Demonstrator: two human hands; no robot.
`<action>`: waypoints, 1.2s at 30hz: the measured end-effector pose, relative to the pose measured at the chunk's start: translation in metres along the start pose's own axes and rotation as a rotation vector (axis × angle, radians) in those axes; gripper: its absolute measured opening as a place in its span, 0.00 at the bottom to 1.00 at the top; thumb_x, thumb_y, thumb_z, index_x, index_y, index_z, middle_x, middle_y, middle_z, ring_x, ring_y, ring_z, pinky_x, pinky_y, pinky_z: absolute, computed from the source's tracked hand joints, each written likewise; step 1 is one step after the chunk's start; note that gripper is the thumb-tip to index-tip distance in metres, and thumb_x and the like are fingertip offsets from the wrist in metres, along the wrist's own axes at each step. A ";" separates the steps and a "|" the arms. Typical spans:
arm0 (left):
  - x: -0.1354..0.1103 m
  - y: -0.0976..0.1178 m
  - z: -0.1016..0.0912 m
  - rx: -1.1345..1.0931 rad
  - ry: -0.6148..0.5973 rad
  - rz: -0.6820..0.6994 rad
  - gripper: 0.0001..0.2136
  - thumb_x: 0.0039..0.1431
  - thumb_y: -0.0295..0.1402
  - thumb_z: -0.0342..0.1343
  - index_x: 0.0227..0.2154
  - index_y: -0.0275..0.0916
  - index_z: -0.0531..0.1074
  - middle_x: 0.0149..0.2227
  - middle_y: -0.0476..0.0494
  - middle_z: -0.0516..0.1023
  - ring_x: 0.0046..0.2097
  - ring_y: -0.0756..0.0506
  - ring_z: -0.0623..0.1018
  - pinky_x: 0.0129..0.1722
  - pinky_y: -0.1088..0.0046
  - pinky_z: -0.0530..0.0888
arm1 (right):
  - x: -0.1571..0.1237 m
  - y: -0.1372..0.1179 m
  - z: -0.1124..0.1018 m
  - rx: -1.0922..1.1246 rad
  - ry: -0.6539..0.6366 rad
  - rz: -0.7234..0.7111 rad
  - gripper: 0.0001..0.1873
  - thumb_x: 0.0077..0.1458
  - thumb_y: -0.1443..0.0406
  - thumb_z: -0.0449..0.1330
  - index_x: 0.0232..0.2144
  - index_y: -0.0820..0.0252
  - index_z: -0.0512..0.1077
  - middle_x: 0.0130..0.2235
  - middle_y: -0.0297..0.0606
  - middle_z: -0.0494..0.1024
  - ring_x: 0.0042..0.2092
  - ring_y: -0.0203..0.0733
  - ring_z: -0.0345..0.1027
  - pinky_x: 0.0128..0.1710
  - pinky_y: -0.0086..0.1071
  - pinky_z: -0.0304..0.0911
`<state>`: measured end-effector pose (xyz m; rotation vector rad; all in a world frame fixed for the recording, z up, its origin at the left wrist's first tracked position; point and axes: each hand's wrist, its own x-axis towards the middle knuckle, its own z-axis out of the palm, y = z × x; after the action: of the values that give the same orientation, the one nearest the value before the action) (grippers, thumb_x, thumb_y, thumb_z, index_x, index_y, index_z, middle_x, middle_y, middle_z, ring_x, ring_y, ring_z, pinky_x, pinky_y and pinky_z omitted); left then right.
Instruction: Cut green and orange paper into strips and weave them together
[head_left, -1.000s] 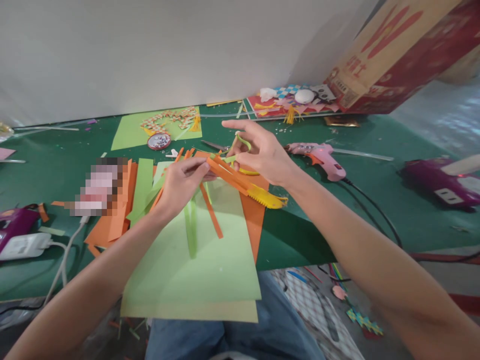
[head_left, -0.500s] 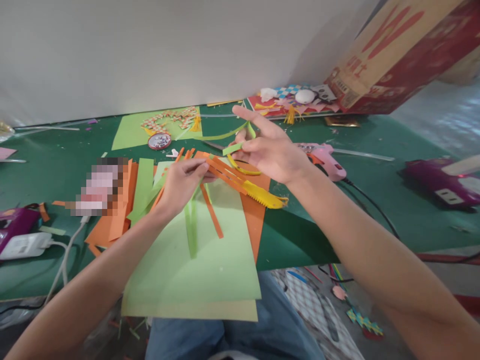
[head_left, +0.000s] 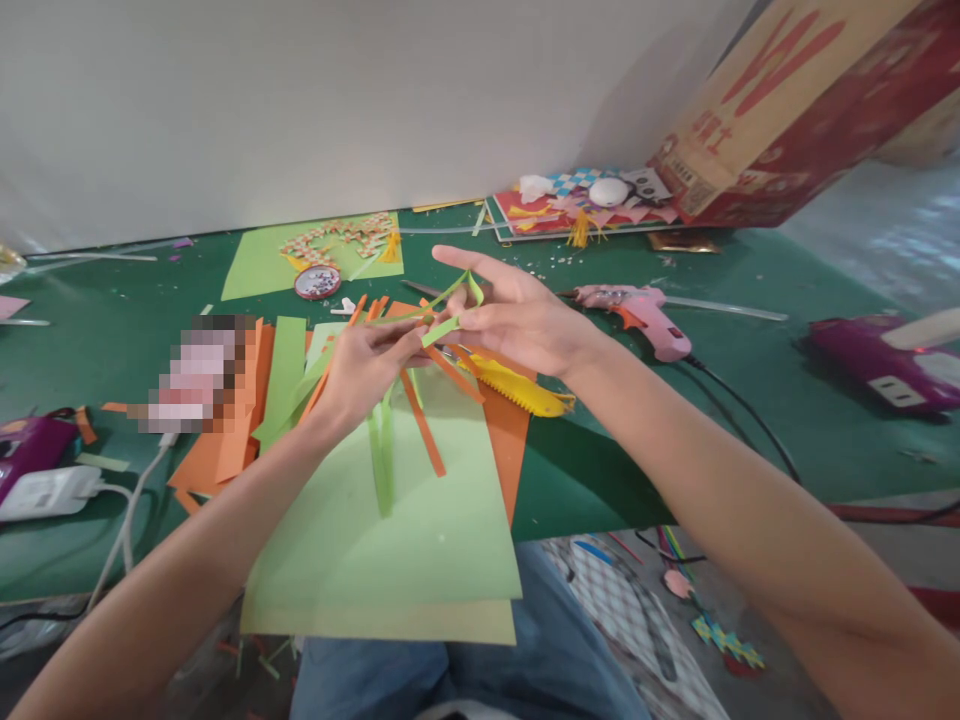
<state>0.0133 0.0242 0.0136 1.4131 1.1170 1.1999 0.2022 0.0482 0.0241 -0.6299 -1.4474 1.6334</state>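
Note:
My left hand (head_left: 364,365) is closed on orange and green paper strips, which stick out on several sides of its fingers. My right hand (head_left: 517,318) pinches a narrow green paper strip (head_left: 441,331) between thumb and fingers, its index finger stretched out to the left. The strip's folded loop stands above the thumb, and a thin length runs toward my left hand. The two hands nearly meet, so the crossing of the strips is partly hidden. A grey pointed blade (head_left: 420,288) shows behind my right fingers. Under them lies a yellow tool with a toothed edge (head_left: 525,388).
Light green sheets (head_left: 390,560) overhang the table edge, on orange paper (head_left: 504,450). A pink glue gun (head_left: 645,318) with a black cord lies right. At the back are a round dish (head_left: 317,282) and a red box (head_left: 787,150). A blurred-out device (head_left: 199,375) lies left.
My right hand has moved left and slightly down toward my left hand, bringing the green strip over the orange ones. My left hand has hardly moved. The yellow loop near my right fingers is now hidden.

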 end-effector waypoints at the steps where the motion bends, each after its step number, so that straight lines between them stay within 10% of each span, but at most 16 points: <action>1: 0.000 -0.001 -0.001 0.034 0.003 0.030 0.09 0.52 0.37 0.64 0.31 0.37 0.81 0.34 0.44 0.83 0.32 0.45 0.82 0.36 0.68 0.82 | 0.000 0.000 -0.001 -0.012 0.008 -0.005 0.35 0.49 0.71 0.61 0.59 0.53 0.60 0.39 0.31 0.73 0.41 0.36 0.72 0.49 0.41 0.70; 11: -0.002 -0.007 -0.006 0.635 0.039 0.707 0.06 0.59 0.28 0.58 0.27 0.40 0.77 0.31 0.46 0.82 0.33 0.48 0.80 0.36 0.73 0.76 | 0.002 0.000 -0.007 -0.268 0.127 -0.140 0.39 0.52 0.67 0.59 0.64 0.41 0.52 0.42 0.33 0.74 0.50 0.47 0.70 0.46 0.45 0.71; 25: -0.007 -0.004 -0.003 0.497 0.101 0.397 0.06 0.59 0.35 0.57 0.32 0.42 0.78 0.30 0.49 0.81 0.31 0.48 0.80 0.33 0.74 0.74 | 0.000 -0.003 0.001 -0.229 0.160 -0.048 0.43 0.48 0.67 0.62 0.63 0.38 0.53 0.39 0.34 0.73 0.46 0.49 0.72 0.38 0.44 0.74; 36: -0.002 0.003 -0.002 0.202 0.206 0.263 0.05 0.53 0.34 0.61 0.28 0.38 0.75 0.27 0.50 0.78 0.29 0.50 0.79 0.31 0.76 0.79 | 0.002 -0.004 -0.017 -0.418 0.291 -0.233 0.40 0.49 0.69 0.62 0.62 0.38 0.56 0.40 0.35 0.73 0.43 0.47 0.75 0.32 0.34 0.72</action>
<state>0.0114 0.0219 0.0164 1.6579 1.2502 1.4786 0.2161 0.0593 0.0250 -0.8565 -1.5845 1.0174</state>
